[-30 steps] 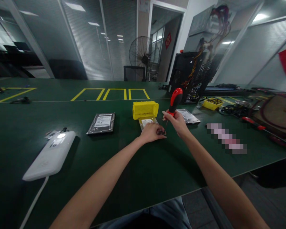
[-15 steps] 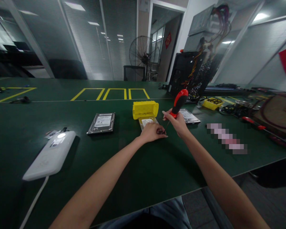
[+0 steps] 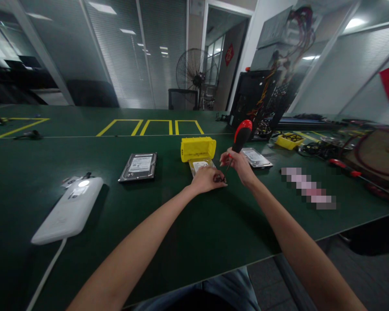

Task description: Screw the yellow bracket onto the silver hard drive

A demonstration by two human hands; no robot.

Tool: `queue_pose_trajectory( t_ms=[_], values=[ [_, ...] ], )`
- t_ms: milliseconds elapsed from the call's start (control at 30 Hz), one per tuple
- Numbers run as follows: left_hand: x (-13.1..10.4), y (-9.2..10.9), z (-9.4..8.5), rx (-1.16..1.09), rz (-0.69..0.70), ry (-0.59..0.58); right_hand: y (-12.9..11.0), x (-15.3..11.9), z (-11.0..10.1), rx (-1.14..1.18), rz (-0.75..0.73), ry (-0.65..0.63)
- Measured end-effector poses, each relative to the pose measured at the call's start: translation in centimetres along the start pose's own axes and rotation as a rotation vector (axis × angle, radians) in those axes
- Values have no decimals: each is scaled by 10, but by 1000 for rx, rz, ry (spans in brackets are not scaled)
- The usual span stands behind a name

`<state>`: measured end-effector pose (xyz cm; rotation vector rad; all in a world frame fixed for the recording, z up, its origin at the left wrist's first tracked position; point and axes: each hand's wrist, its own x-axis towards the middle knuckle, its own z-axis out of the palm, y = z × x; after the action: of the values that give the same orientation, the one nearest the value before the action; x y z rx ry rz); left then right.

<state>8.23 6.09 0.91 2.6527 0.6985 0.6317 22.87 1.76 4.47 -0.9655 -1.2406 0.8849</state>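
My right hand [image 3: 238, 164] is closed on a red and black screwdriver [image 3: 242, 136], its handle up and its shaft slanting down to the left. Just left of it, my left hand [image 3: 207, 179] holds a small dark part [image 3: 219, 178] between its fingers, over the near end of a hard drive [image 3: 199, 165]. That drive lies in front of a yellow bin [image 3: 198, 149] and is partly hidden by the hand. A second drive [image 3: 256, 158] lies behind my right hand, and a third [image 3: 138, 166] is to the left.
A white power bank [image 3: 68, 211] with a cable lies at the left on the green table [image 3: 181, 250]. An open computer case [image 3: 251, 101] stands at the back right, near a small yellow tray [image 3: 289, 141] and tangled cables [image 3: 326, 147].
The screwdriver has shifted slightly to the left and stands a little more upright, and the fingers of my right hand have changed their hold on it. My left hand has hardly moved.
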Motion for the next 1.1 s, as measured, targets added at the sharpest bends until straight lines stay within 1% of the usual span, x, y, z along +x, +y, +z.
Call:
queue_pose_trajectory(
  t_ms=[100,267,433,667,967,1100],
  values=[
    [0,0,0,3,-4,3,1,0,1,19,3,3],
    [1,0,0,8,-9,7,0,0,2,-56,-74,27],
    [0,0,0,7,-9,13,0,1,0,-110,-84,37],
    [0,1,0,5,-10,0,5,2,-3,7,-63,-10],
    [-1,2,-1,-7,-14,-10,2,2,-2,-101,-115,10],
    [-1,1,-2,-23,-11,-12,0,1,0,-143,-136,39]
  ],
)
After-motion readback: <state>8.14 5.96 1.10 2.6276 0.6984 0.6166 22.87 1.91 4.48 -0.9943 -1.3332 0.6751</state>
